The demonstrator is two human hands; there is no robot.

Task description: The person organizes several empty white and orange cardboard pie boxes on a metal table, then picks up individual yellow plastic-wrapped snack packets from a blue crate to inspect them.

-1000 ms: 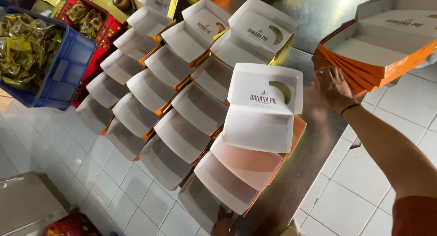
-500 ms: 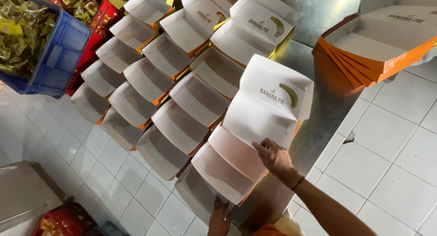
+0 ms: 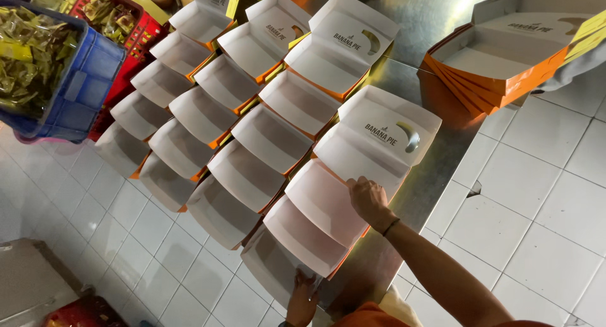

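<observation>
Several open white cardboard boxes with orange outsides lie overlapped in three rows on a steel table [image 3: 435, 156]. My right hand [image 3: 369, 201], a dark band on its wrist, grips the edge of a box [image 3: 322, 197] in the right-hand row, just below the lidded box with a banana picture [image 3: 379, 144]. My left hand [image 3: 303, 298] holds the near edge of the lowest box [image 3: 271, 264] in that row. A stack of orange-sided open boxes [image 3: 499, 62] sits on the table's far right.
A blue crate [image 3: 82, 87] full of yellow-green packets stands at the upper left, with a red crate [image 3: 136, 30] behind it. White floor tiles [image 3: 536, 207] surround the table. A grey box [image 3: 25, 283] sits at the lower left.
My right hand has come away from the orange stack on the right and down onto the right-hand row of boxes. My left hand has stayed at the lowest box.
</observation>
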